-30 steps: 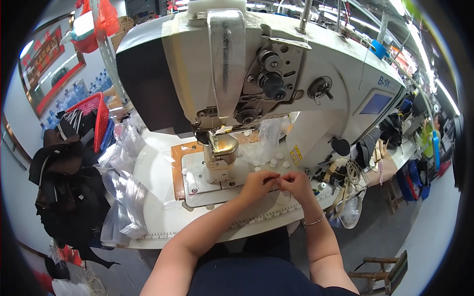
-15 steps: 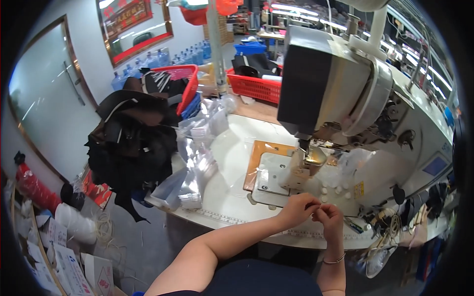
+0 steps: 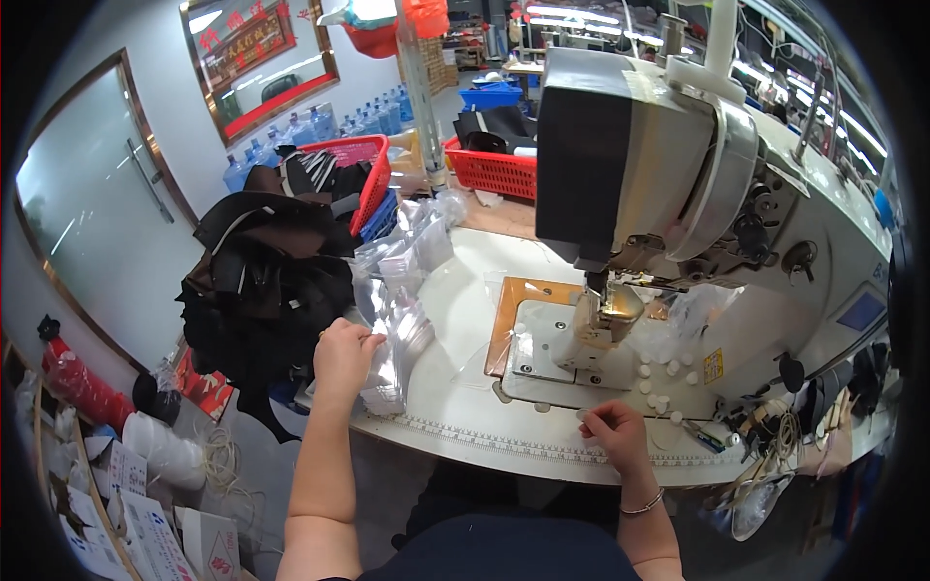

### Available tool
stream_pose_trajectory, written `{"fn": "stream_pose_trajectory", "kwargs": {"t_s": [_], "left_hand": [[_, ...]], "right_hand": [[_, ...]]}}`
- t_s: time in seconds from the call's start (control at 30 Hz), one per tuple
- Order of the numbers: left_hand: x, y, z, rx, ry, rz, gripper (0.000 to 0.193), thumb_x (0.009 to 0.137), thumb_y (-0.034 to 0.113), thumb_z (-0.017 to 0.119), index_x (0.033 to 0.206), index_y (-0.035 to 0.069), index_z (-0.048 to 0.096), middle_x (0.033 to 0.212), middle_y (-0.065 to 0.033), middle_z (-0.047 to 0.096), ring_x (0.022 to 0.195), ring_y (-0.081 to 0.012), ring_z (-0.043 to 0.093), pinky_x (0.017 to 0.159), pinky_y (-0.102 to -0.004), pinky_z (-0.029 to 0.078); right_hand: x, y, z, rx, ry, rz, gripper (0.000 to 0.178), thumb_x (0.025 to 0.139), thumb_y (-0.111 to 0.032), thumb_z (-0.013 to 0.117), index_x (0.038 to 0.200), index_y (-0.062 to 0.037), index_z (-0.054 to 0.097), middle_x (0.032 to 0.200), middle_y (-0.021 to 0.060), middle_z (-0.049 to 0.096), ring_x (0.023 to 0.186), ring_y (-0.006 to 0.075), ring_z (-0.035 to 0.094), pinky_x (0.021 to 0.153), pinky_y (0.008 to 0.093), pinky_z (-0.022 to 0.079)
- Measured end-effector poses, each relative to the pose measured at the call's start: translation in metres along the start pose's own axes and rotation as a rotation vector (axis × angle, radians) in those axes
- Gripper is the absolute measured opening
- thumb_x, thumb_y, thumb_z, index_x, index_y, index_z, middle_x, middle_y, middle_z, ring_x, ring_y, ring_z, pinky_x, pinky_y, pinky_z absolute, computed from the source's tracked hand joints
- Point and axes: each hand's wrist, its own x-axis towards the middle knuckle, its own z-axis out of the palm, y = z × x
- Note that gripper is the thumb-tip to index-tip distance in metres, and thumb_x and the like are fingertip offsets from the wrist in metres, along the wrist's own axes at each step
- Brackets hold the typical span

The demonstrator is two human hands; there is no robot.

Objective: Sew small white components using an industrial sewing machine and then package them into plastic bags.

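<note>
The left hand (image 3: 344, 356) closes its grip on clear plastic bags (image 3: 392, 339) at the tabletop's (image 3: 465, 416) left, while the right hand (image 3: 615, 434) pinches what seems a small white button (image 3: 582, 414).

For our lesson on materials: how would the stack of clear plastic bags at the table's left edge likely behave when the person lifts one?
The clear plastic bags look thin and glossy, so one would probably flop and feel very light. Their shiny faces suggest they slide easily, so the left hand resting on the stack may drag several along.
</note>
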Motion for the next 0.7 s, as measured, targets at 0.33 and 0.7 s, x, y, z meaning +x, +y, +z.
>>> {"fn": "stream_pose_trajectory", "kwargs": {"t_s": [0.33,0.7], "left_hand": [[-0.003,-0.010,0.009,-0.229,0.138,-0.011,0.015,0.070,0.016,0.072,0.073,0.003,0.066,0.078,-0.0096,0.059,0.069,-0.0236,0.057,0.063,-0.0334,0.045],[0.008,-0.016,0.006,-0.306,0.016,-0.020,0.011,0.068,0.008,0.070,0.071,0.000,0.063,0.072,-0.0109,0.055,0.063,-0.0234,0.056,0.061,-0.0318,0.045]], "right_hand": [[-0.014,0.009,-0.003,0.006,-0.012,0.050,0.007,0.080,-0.005,0.064,0.082,0.0010,0.060,0.070,0.0052,0.063,0.063,0.0096,0.059,0.060,0.0218,0.048],[-0.014,0.013,-0.003,0.010,-0.005,0.019,0.006,0.080,-0.003,0.064,0.081,0.0013,0.060,0.069,0.0047,0.063,0.063,0.0082,0.058,0.060,0.0211,0.047]]}}
